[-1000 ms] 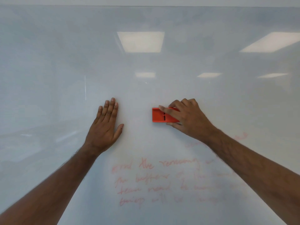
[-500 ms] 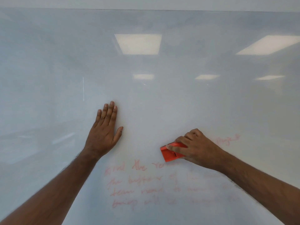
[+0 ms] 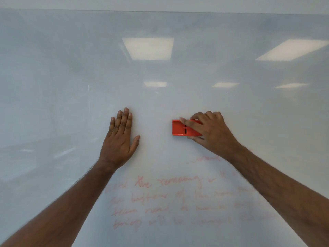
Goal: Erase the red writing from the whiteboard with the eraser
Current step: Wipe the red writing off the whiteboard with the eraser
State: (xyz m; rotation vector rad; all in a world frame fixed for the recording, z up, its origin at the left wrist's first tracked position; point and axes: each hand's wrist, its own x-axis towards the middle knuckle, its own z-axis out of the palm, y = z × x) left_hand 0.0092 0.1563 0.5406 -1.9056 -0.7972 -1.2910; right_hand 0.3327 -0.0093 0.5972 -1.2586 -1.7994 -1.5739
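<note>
- Red writing point(image 3: 178, 202), faint and smeared, in four rough lines low on the whiteboard point(image 3: 53, 77), nearest the camera; words partly legible ("the remaining"), the rest too blurred to read.
- Bare forearms crossing over the writing from both lower corners, the right one covering the ends of the lines.
- Above the writing, a faint leftover scrawl of red just under the right wrist.
- Left hand point(image 3: 119, 139) up and to the left of the writing, pressed flat on the board, palm down; fingers point(image 3: 122, 120) straight and close together, pointing upward, thumb spread to the side; holding nothing.
- Right hand point(image 3: 211, 134) up and to the right of the writing, level with the left hand and well apart from it; curled over the eraser, fingertips point(image 3: 183, 120) lying across its back and thumb tucked under its lower edge.
- Orange-red eraser point(image 3: 179, 128) lying lengthwise, flat against the board above the writing and clear of it, its left end sticking out past the fingers; dark slot in the middle of its back.
- Farther up from the writing, bare glossy board with pale smudges and reflections of rectangular ceiling lights point(image 3: 147, 49).
- Top edge of the board farthest away, thin strip of wall point(image 3: 160, 3) above it.
</note>
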